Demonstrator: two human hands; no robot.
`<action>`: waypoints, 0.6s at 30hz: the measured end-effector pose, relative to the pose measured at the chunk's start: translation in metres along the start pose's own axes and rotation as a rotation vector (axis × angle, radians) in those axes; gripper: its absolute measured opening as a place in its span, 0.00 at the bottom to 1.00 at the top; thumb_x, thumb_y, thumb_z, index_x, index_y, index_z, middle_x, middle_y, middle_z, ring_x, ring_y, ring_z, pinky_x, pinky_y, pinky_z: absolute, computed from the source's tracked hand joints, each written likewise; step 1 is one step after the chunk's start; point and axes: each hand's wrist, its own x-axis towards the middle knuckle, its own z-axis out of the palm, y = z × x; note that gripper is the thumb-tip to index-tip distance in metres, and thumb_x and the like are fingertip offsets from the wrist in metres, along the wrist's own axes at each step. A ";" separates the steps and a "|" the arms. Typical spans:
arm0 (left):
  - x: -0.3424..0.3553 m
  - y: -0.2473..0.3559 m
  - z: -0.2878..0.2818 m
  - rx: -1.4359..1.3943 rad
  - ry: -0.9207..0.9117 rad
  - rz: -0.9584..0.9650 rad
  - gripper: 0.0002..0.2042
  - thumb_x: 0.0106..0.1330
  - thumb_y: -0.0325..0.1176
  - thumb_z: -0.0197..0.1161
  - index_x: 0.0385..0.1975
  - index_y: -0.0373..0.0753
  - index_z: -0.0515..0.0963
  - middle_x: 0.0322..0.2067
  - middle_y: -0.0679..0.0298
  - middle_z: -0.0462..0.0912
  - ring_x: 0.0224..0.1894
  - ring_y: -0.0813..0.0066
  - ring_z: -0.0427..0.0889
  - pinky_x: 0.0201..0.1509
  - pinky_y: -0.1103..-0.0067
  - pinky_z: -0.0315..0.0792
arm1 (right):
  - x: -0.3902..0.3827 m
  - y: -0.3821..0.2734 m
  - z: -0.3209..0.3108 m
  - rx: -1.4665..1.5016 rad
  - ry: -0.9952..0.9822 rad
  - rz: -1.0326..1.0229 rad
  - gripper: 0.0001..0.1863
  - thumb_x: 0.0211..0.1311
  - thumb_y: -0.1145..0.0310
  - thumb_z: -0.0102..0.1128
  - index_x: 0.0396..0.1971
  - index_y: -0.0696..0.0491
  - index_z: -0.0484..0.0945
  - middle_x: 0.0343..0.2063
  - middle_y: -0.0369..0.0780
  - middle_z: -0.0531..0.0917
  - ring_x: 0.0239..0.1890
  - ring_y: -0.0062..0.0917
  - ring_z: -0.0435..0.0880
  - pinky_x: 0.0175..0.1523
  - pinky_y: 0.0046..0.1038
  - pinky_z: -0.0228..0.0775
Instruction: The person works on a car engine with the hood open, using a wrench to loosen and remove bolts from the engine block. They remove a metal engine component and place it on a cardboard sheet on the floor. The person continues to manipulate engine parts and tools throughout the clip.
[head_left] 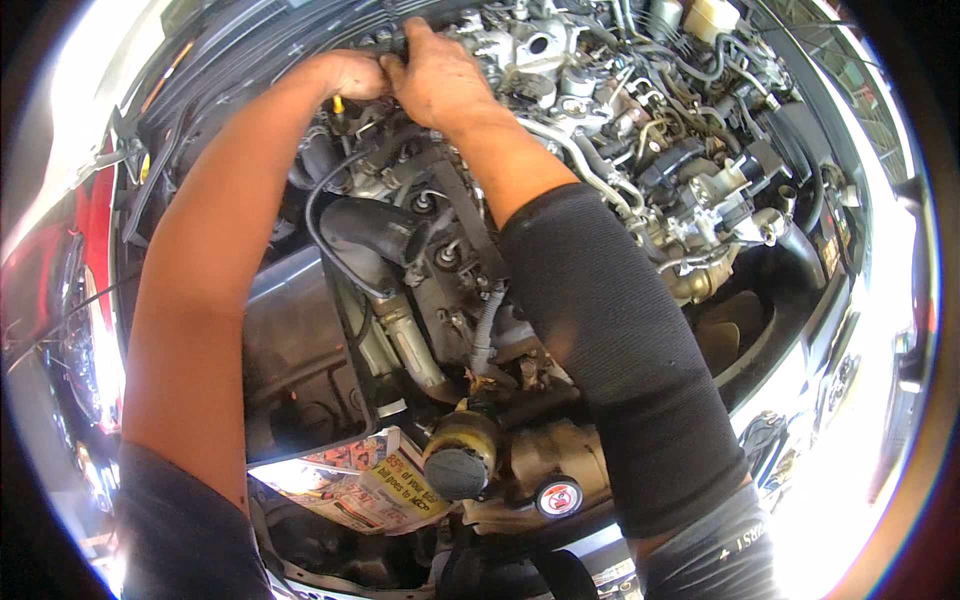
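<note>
Since the left hand (356,76), just beyond a yellow handle (338,104), is partly hidden beside the right hand (440,82) at the far left of the engine (625,122), neither grip can be told, and scrapes could be caused by cramped clearance.

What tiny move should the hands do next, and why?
Perhaps ease the right hand back slightly: it crowds the left hand at the far side of the engine bay, and the left fingertips are hidden, so moving could clear the view.
</note>
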 end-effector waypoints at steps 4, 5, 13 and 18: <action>0.002 -0.014 0.006 -0.427 -0.132 0.025 0.20 0.81 0.47 0.60 0.59 0.39 0.86 0.52 0.60 0.92 0.54 0.66 0.88 0.54 0.65 0.85 | 0.026 -0.012 0.011 -0.149 -0.035 -0.012 0.33 0.80 0.50 0.61 0.76 0.53 0.71 0.70 0.59 0.78 0.75 0.53 0.76 0.79 0.48 0.69; 0.002 -0.019 0.010 -0.557 -0.115 0.042 0.20 0.81 0.48 0.62 0.59 0.40 0.86 0.52 0.60 0.92 0.54 0.66 0.88 0.54 0.66 0.85 | 0.036 -0.015 0.012 -0.101 -0.110 -0.018 0.34 0.79 0.51 0.62 0.74 0.57 0.73 0.70 0.59 0.79 0.75 0.53 0.76 0.79 0.47 0.70; 0.005 -0.031 0.021 -0.954 -0.249 0.000 0.14 0.70 0.51 0.79 0.38 0.49 0.87 0.29 0.76 0.79 0.31 0.83 0.74 0.36 0.75 0.74 | 0.063 -0.018 0.022 -0.143 -0.169 0.008 0.34 0.74 0.51 0.63 0.68 0.64 0.78 0.65 0.61 0.83 0.71 0.51 0.82 0.77 0.45 0.73; -0.007 -0.024 0.018 -0.960 -0.188 0.039 0.17 0.65 0.53 0.84 0.37 0.49 0.87 0.30 0.78 0.80 0.34 0.85 0.76 0.40 0.77 0.73 | 0.070 -0.006 0.042 0.027 -0.014 -0.003 0.30 0.78 0.50 0.58 0.63 0.61 0.83 0.59 0.60 0.87 0.64 0.56 0.85 0.72 0.46 0.76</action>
